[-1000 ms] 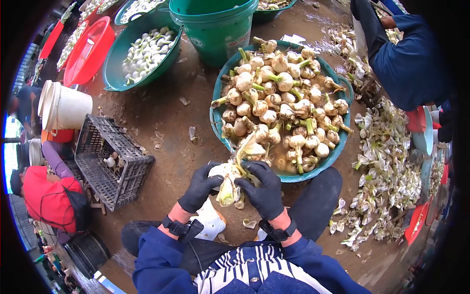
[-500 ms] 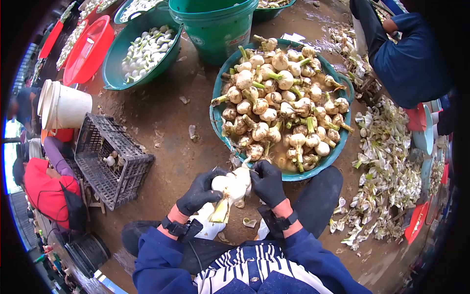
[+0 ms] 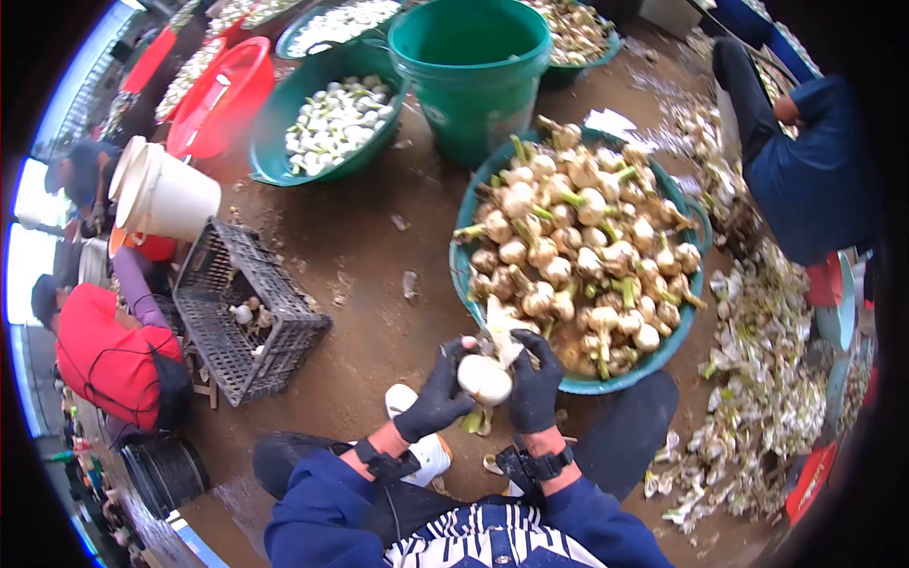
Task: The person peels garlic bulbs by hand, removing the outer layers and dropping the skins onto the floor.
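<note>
- Grip: left hand [image 3: 437,398] and right hand [image 3: 536,383], both in black gloves, are closed on one bulb [image 3: 484,379]. Left cups it from 9 o'clock, right from 3.
- Bulb sits mid-air between the palms, over the knees and just short of the near rim of the basin [image 3: 454,256]. Two-sided hold probably braces it so the fingertips are free for the skin.
- Loose skin flap stands up at 12 o'clock of the bulb; a green-yellow scrap hangs at 6.
- Basin at 1 o'clock is heaped with stalked, unpeeled bulbs, likely parked within arm's reach.
- Peels [image 3: 767,398] are piled on the floor at 3 o'clock, beside the basin.
- Green bucket [image 3: 473,85] at 12 o'clock; second basin [image 3: 275,161] with clean white bulbs at 11.
- Crate [image 3: 237,312] at 9–10 o'clock, a few bulbs inside; white bucket [image 3: 170,199] lies tipped behind it.
- Other people: one in red [image 3: 104,360] at 9, one in blue [image 3: 814,180] at 2.
- Versus 0.5 s ago: hands closer together and the bulb rounder and cleaner. The long strip that hung at 6 is now short. View has panned, so the basin sits lower and further right.
</note>
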### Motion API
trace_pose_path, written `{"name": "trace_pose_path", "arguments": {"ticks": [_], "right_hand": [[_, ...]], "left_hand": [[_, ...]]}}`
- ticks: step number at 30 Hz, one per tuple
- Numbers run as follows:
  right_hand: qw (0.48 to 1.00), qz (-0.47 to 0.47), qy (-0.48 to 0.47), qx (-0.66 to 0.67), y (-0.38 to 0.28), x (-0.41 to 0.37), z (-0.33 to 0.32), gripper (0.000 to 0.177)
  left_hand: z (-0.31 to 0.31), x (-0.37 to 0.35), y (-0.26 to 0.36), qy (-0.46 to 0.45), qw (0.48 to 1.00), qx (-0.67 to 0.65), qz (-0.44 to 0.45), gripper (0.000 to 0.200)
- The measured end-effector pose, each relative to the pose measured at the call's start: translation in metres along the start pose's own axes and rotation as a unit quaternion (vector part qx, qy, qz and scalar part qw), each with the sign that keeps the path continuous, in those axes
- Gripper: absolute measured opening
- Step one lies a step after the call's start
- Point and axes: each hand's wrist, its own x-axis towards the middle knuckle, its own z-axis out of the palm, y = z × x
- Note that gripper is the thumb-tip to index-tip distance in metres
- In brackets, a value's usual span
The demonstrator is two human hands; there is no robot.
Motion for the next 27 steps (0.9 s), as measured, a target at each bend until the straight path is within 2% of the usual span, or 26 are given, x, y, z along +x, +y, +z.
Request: {"name": "trace_pose_path", "arguments": {"ticks": [2, 3, 4, 6, 7, 8, 11, 12, 14, 15, 16, 17, 19, 20, 21, 22, 23, 24, 25, 26, 27], "right_hand": [[0.999, -0.032, 0.031, -0.005, -0.004, 0.002, 0.007, 0.011], [0.998, -0.045, 0.042, -0.022, -0.005, 0.002, 0.009, 0.010], [0.996, -0.057, 0.053, -0.041, -0.004, 0.003, 0.010, 0.010], [0.993, -0.070, 0.063, -0.065, -0.004, 0.002, 0.009, 0.012], [0.993, -0.072, 0.063, -0.069, -0.003, 0.003, 0.007, 0.013], [0.993, -0.074, 0.063, -0.073, -0.003, 0.003, 0.005, 0.014], [0.989, -0.082, 0.061, -0.106, 0.013, 0.004, 0.003, 0.016], [0.988, -0.079, 0.056, -0.120, 0.009, 0.004, 0.004, 0.015], [0.994, -0.057, 0.033, -0.091, 0.003, 0.004, 0.005, 0.020], [0.998, -0.033, 0.015, -0.056, -0.002, 0.003, 0.005, 0.023], [1.000, -0.006, -0.003, -0.023, -0.013, 0.000, 0.004, 0.025], [0.999, 0.028, -0.041, 0.007, -0.020, -0.007, 0.005, 0.023], [0.984, 0.024, -0.171, 0.049, -0.021, -0.017, -0.005, 0.023], [0.971, 0.034, -0.230, 0.053, -0.029, -0.021, -0.008, 0.023], [0.963, 0.053, -0.259, 0.048, -0.021, -0.023, -0.012, 0.022], [0.953, 0.066, -0.295, 0.036, -0.001, -0.027, -0.015, 0.025], [0.933, 0.028, -0.347, -0.097, 0.014, -0.034, -0.021, 0.029], [0.892, -0.009, -0.390, -0.230, 0.018, -0.039, -0.027, 0.033], [0.759, -0.033, -0.429, -0.488, 0.016, -0.046, -0.028, 0.043], [0.682, -0.170, -0.387, -0.597, 0.024, -0.055, -0.037, 0.046], [0.700, -0.162, -0.408, -0.563, 0.032, -0.057, -0.045, 0.047]], "left_hand": [[0.009, -0.004, 0.002, -0.003, 0.999, 0.018, -0.043, 0.093], [0.014, -0.006, 0.000, -0.007, 0.998, -0.027, -0.063, 0.096], [0.017, -0.007, -0.002, 0.008, 0.997, -0.027, -0.070, 0.093], [0.020, -0.011, 0.000, 0.010, 0.990, 0.005, -0.138, 0.088], [0.019, -0.010, 0.002, 0.009, 0.994, 0.020, -0.104, 0.079], [0.019, -0.010, 0.005, 0.006, 0.992, 0.064, -0.109, 0.079], [0.014, -0.004, 0.019, -0.037, 0.947, 0.320, -0.011, 0.089], [0.014, -0.002, 0.022, -0.035, 0.938, 0.345, -0.006, 0.087], [0.017, -0.003, 0.028, -0.034, 0.920, 0.391, -0.001, 0.085], [0.018, -0.004, 0.025, -0.029, 0.872, 0.485, -0.062, 0.084], [0.002, -0.002, -0.001, 0.004, 0.834, 0.551, -0.042, 0.075], [-0.027, 0.001, -0.051, -0.002, 0.838, 0.545, -0.025, 0.078], [-0.039, 0.013, -0.047, 0.067, 0.902, 0.426, -0.033, 0.076], [-0.045, 0.013, -0.034, 0.136, 0.939, 0.308, -0.071, 0.072], [-0.048, 0.015, -0.023, 0.161, 0.962, 0.207, -0.070, 0.063], [-0.056, 0.018, -0.024, 0.191, 0.966, 0.165, -0.061, 0.056], [-0.063, 0.024, -0.024, 0.236, 0.966, 0.032, -0.103, 0.054], [-0.069, 0.031, -0.024, 0.273, 0.946, -0.105, -0.143, 0.053], [-0.078, 0.035, -0.018, 0.259, 0.943, -0.163, -0.133, 0.050], [-0.089, 0.041, -0.012, 0.240, 0.937, -0.220, -0.127, 0.048], [-0.103, 0.050, -0.013, 0.265, 0.926, -0.266, -0.023, 0.044]]}}
